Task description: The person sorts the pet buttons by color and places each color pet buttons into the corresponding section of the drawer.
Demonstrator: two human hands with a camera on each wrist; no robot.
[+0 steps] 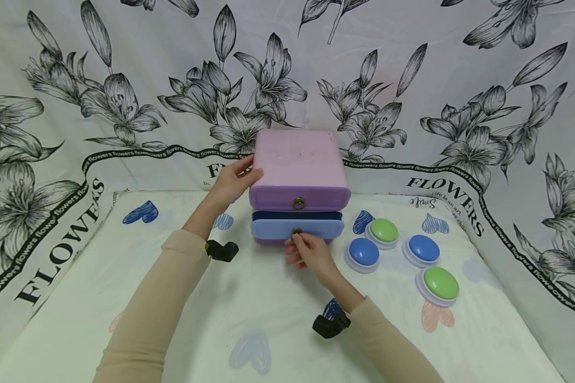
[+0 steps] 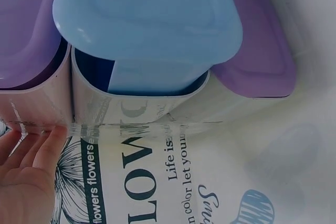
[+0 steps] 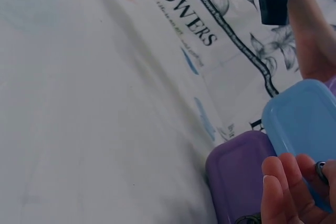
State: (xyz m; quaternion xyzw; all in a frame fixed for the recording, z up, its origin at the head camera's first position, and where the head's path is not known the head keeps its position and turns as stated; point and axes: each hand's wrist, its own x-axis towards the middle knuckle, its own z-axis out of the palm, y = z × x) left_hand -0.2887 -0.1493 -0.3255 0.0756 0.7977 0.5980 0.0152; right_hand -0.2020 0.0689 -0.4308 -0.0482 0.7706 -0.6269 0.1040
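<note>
A small drawer cabinet with a pink top stands against the flowered cloth. Its blue drawer sticks partly out, between a purple upper drawer and a purple lower drawer. At the front, my right hand pinches the blue drawer's metal ring pull between thumb and finger. My left hand rests its fingers against the cabinet's left side, near the pink top section. From the left wrist view, a dark blue interior shows behind the blue drawer front.
Right of the cabinet lie two push buttons with blue tops, one nearer and one farther right, and two with green tops, one behind and one in front. A white cloth with hearts covers the surface.
</note>
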